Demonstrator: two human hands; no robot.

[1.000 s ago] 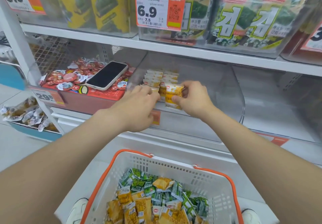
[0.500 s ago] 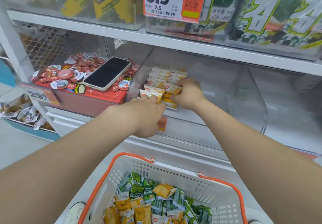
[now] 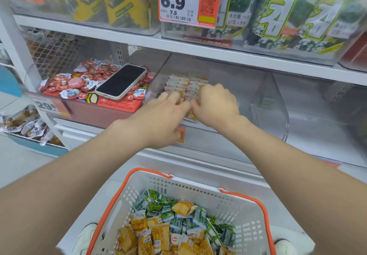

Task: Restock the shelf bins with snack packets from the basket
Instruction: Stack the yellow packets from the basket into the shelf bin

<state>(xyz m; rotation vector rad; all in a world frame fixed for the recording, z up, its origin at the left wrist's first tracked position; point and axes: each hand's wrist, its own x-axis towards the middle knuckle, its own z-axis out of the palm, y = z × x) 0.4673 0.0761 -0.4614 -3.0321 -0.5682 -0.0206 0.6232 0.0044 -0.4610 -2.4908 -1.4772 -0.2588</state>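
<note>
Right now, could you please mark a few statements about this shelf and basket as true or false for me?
1. A phone lies on the red snacks in the left bin. True.
2. The loose packets in the basket are all green. False: many are yellow.
3. The left hand and the right hand are both at the yellow packets in the clear bin. True.
4. The price tag above reads 9.9. False: it reads 6.9.
5. The clear bin is full from side to side. False: packets stand only at its left side.
</note>
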